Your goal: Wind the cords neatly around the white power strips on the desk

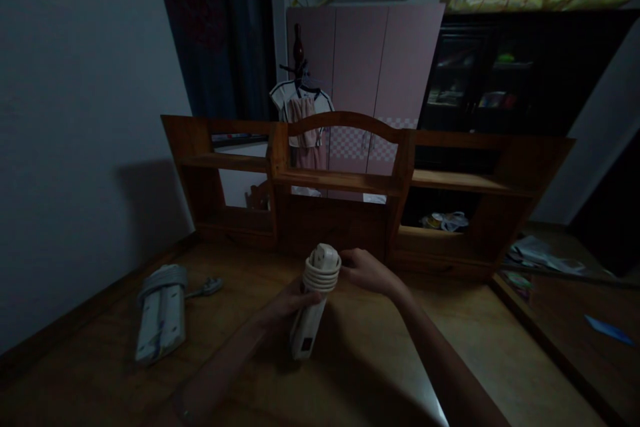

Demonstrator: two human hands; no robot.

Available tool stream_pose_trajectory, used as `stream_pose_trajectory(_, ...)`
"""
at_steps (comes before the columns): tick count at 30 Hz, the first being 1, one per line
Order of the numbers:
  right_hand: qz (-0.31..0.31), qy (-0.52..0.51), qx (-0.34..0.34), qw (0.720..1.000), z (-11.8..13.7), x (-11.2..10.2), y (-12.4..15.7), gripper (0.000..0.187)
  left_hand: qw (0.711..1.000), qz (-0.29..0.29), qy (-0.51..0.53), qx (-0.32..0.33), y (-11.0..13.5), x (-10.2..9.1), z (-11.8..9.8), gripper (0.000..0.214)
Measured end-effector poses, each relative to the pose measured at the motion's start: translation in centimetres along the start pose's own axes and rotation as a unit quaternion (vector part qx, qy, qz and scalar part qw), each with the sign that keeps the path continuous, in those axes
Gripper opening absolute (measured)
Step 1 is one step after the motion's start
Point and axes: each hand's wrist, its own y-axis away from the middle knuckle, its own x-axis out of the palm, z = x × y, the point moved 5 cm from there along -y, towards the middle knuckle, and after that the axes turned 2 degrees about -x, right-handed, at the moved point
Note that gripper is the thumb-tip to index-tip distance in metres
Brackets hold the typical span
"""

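A white power strip (313, 323) stands tilted above the wooden surface, its pale cord (321, 279) wound in several turns around the upper end. My left hand (293, 300) is closed around the strip just below the coils, with the thumb across its front. At the right edge of the coils, my right hand (367, 270) has its fingers curled and pinched against the cord; the fingertips are partly hidden. To the left lies a second white power strip (163, 323), its cord bundled over the far end and its plug (213, 285) resting on the wood.
A wooden shelf unit (340, 180) runs along the far edge of the wooden surface (240, 347). A wall (90, 113) borders the left side. On the right, a raised edge (545, 347) separates a lower area holding a blue item (607, 329) and plastic bags (543, 253).
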Motion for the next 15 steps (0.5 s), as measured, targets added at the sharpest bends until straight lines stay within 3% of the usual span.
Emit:
stream_pose_trajectory(3, -0.01, 0.058, 0.005, 0.998, 0.7, 0.0, 0.2, 0.018, 0.997, -0.06, -0.044, 0.009, -0.2, -0.2, 0.2, 0.049)
stream_pose_trajectory(9, 0.029, 0.085, -0.001, 0.996, 0.9, 1.2, 0.2, 0.019, 0.977, -0.197, -0.056, 0.067, -1.0, -1.4, 1.2, 0.05)
stream_pose_trajectory(15, 0.046, 0.022, -0.006, 0.999, 0.7, 1.7, 0.1, 0.03, 0.972, -0.219, -0.054, 0.066, -1.4, -2.9, 2.1, 0.047)
